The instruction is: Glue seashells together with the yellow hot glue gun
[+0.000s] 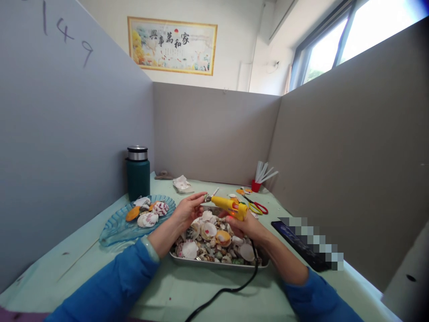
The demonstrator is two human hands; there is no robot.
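Right hand grips glue gun above far edge of tray, long axis crosswise, nozzle pointing left toward small piece pinched by left hand. Cord crosses near edge; shells fill tray.

Digits "149" mark the left partition — characters "家和萬事興" the framed picture.

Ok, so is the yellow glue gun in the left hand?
No, the right hand grips the yellow glue gun, while the left hand has its fingertips beside the nozzle.
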